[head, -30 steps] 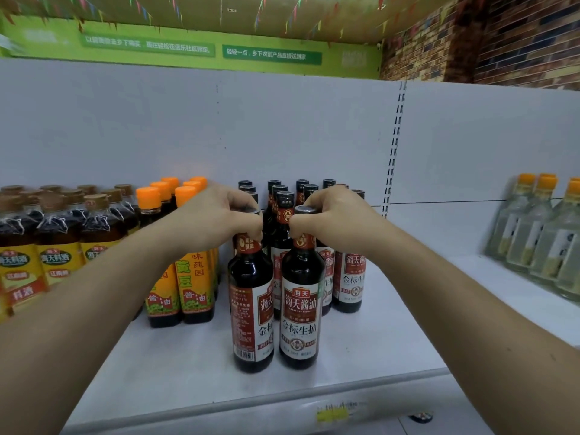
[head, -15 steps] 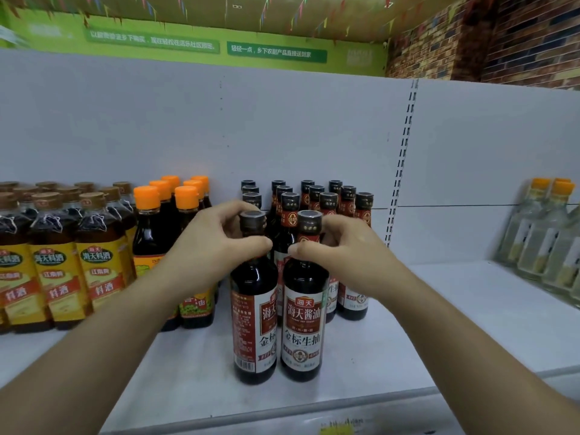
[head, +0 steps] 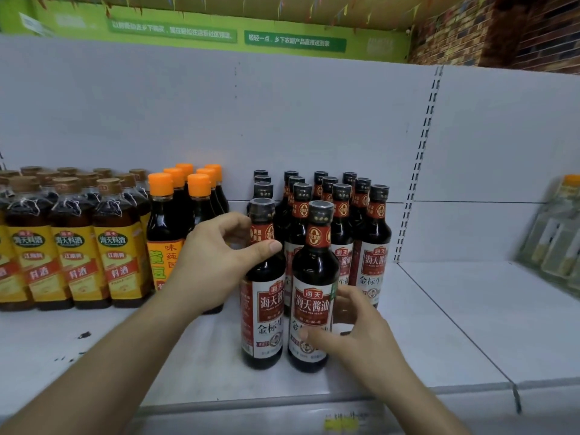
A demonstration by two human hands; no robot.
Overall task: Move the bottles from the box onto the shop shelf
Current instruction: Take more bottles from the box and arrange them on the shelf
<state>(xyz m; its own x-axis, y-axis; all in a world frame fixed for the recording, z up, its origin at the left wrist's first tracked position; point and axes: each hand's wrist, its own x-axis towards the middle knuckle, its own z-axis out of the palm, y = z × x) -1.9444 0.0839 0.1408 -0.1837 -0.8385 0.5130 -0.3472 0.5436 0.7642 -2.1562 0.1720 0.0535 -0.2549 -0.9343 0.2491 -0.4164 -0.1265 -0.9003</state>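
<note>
On shelf [head: 439, 324], two bottles [head: 314, 265] gripped, left hand [head: 219, 262], right hand [head: 361, 332]

1. Gripping left front bottle [head: 266, 309] at neck with left hand [head: 216, 265].
2. Wrapping right hand [head: 361, 334] round right front bottle [head: 314, 271], low.
3. Standing upright, side by side on shelf [head: 455, 324], ahead of matching rows [head: 373, 246].

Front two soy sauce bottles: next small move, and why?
Probably twist the left dark red-labelled soy sauce bottle a little with the left hand gripping its neck: its label faces partly right, barcode strip showing, while the right dark soy sauce bottle, held by the right hand, faces forward.
</note>
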